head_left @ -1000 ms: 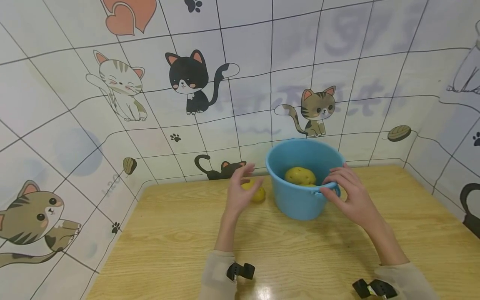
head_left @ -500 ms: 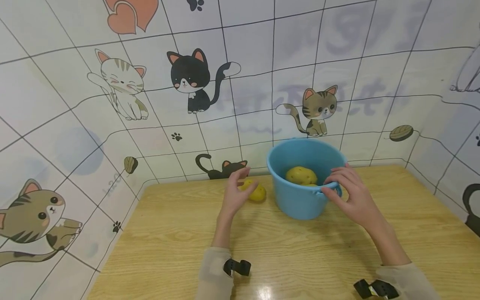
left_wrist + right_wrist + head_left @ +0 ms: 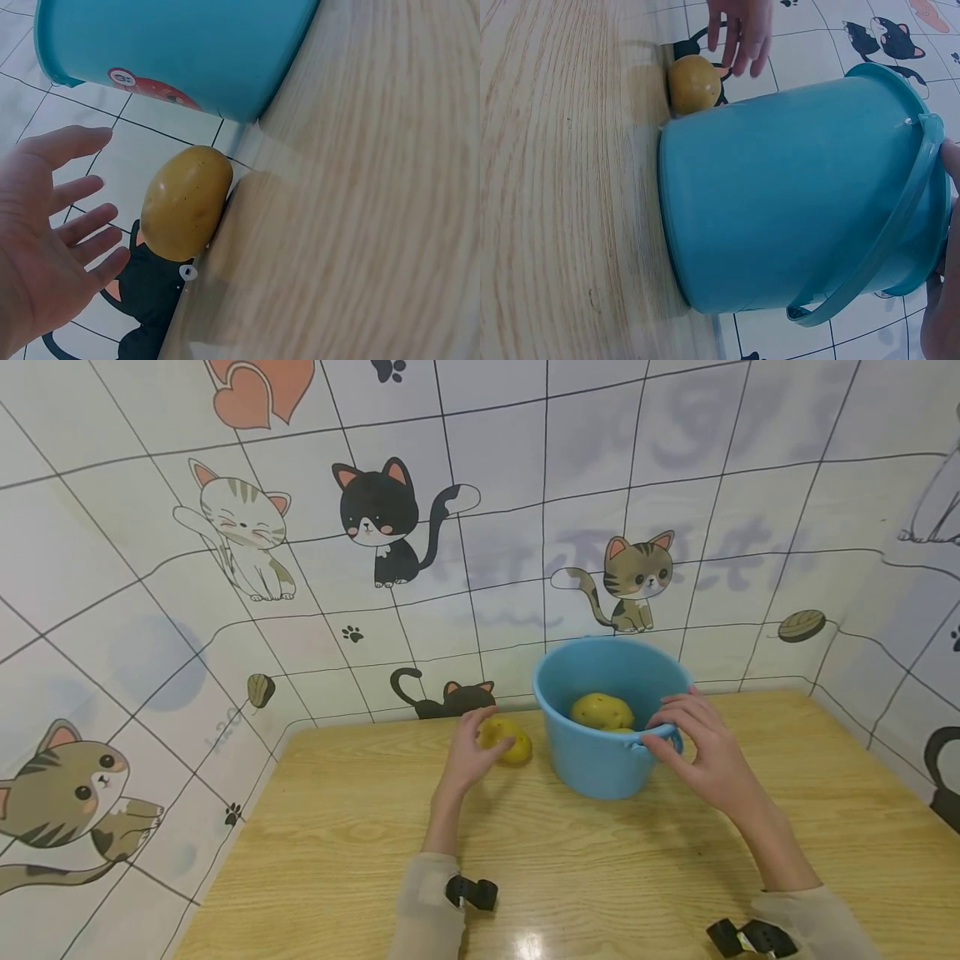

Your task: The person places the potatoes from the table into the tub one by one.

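Observation:
My left hand (image 3: 468, 758) hovers beside a loose yellow potato (image 3: 187, 202) on the table, thumb and fingers spread apart. In the left wrist view a gap shows between the fingers and the potato. Just right of that potato a blue bucket (image 3: 596, 764) stands upright. On its right side my right hand (image 3: 705, 758) grips the rim, thumb outside and fingers over the edge. Inside the bucket lies a large potato (image 3: 602, 711), with part of another showing below it; the bucket's floor is hidden. The bucket's handle (image 3: 889, 244) hangs down along its outside.
The wooden table (image 3: 360, 835) runs back to a tiled wall (image 3: 510, 560) printed with cartoon cats. The wall closes off the left, back and right sides. The bucket and loose potato are close to the back wall.
My left hand has shifted slightly left and lower, uncovering more of the loose potato. The right hand, bucket and potatoes stay where they were.

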The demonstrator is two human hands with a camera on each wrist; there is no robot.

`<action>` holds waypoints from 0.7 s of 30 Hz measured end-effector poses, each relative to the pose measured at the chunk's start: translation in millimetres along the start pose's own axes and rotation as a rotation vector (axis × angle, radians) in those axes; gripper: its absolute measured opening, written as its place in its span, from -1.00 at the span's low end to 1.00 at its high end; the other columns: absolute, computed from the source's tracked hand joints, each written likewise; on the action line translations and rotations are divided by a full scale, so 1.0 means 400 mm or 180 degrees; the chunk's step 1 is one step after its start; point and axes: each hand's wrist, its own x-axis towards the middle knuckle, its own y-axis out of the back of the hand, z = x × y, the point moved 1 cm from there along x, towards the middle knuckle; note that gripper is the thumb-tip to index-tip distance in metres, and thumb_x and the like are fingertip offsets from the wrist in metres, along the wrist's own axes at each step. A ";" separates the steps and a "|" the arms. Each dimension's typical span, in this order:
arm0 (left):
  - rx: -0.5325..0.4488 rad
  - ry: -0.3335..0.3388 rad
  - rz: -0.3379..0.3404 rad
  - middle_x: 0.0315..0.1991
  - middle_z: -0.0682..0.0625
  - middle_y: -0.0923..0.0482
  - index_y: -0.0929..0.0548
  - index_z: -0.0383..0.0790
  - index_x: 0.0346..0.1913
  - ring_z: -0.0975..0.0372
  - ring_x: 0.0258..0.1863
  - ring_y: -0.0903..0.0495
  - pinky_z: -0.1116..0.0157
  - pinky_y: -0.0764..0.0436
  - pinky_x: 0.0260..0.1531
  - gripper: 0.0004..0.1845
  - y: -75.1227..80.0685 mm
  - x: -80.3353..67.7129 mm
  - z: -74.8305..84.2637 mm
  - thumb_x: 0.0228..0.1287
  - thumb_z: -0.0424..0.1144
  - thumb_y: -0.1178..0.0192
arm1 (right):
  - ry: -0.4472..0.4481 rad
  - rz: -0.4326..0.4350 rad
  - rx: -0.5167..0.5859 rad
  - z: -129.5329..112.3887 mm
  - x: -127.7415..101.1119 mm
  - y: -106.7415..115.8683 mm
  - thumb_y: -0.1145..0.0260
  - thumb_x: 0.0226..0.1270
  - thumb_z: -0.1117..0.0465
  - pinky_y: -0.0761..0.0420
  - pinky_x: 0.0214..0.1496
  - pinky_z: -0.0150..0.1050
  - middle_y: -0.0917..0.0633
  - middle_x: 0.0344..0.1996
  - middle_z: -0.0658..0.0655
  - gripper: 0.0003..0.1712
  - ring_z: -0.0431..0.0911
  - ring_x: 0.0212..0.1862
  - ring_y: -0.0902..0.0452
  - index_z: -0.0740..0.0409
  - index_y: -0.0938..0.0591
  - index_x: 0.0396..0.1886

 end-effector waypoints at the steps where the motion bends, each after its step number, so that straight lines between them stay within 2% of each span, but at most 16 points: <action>1: 0.0044 0.0003 -0.0021 0.39 -0.19 -0.33 -0.50 -0.23 0.36 -0.08 0.43 -0.25 -0.11 -0.29 0.38 -0.37 0.000 0.000 -0.003 0.24 -0.15 -0.37 | -0.0002 -0.0009 0.0001 0.000 0.000 0.000 -0.37 0.42 0.02 0.00 0.55 0.16 -0.63 -0.16 0.11 -0.75 0.15 0.20 -0.40 0.13 -0.65 -0.22; 5: 0.0152 -0.0032 -0.0145 0.46 -0.24 -0.27 -0.49 -0.26 0.36 -0.14 0.51 -0.11 -0.24 -0.15 0.40 -0.36 0.001 0.000 -0.013 0.25 -0.12 -0.35 | 0.0011 0.0000 -0.0002 -0.001 -0.001 -0.001 -0.34 0.44 -0.03 0.00 0.55 0.15 -0.62 -0.16 0.12 -0.70 0.13 0.21 -0.40 0.13 -0.65 -0.23; 7: 0.0207 -0.0077 -0.0226 0.48 -0.24 -0.25 -0.49 -0.29 0.36 -0.15 0.52 -0.09 -0.24 -0.11 0.42 -0.35 0.000 0.002 -0.017 0.25 -0.11 -0.35 | 0.0021 0.0012 0.0003 -0.001 -0.001 -0.002 -0.32 0.45 -0.06 0.01 0.55 0.15 -0.63 -0.16 0.12 -0.67 0.13 0.20 -0.40 0.13 -0.65 -0.23; 13: 0.0405 -0.0219 -0.0413 0.47 -0.30 -0.26 -0.47 -0.37 0.35 -0.21 0.46 -0.19 -0.22 -0.16 0.41 -0.34 -0.008 0.005 -0.028 0.23 -0.17 -0.34 | 0.0055 0.0028 0.0003 -0.001 0.000 -0.003 -0.30 0.46 -0.08 0.00 0.55 0.16 -0.63 -0.17 0.13 -0.64 0.15 0.19 -0.41 0.15 -0.66 -0.23; 17: 0.0532 -0.0143 -0.0459 0.46 -0.28 -0.27 -0.49 -0.31 0.35 -0.20 0.43 -0.22 -0.22 -0.22 0.38 -0.34 -0.009 0.002 -0.035 0.21 -0.16 -0.37 | 0.0027 0.0019 -0.0005 -0.001 0.000 -0.001 -0.32 0.45 -0.06 0.00 0.55 0.15 -0.63 -0.16 0.13 -0.66 0.14 0.20 -0.41 0.15 -0.66 -0.23; 21: 0.0530 -0.0029 -0.0395 0.44 -0.24 -0.27 -0.52 -0.23 0.34 -0.15 0.40 -0.25 -0.21 -0.26 0.35 -0.36 -0.008 0.000 -0.039 0.20 -0.13 -0.40 | 0.0011 0.0019 0.0005 0.000 -0.001 0.000 -0.34 0.44 -0.02 0.00 0.55 0.14 -0.63 -0.16 0.14 -0.69 0.13 0.21 -0.40 0.15 -0.66 -0.22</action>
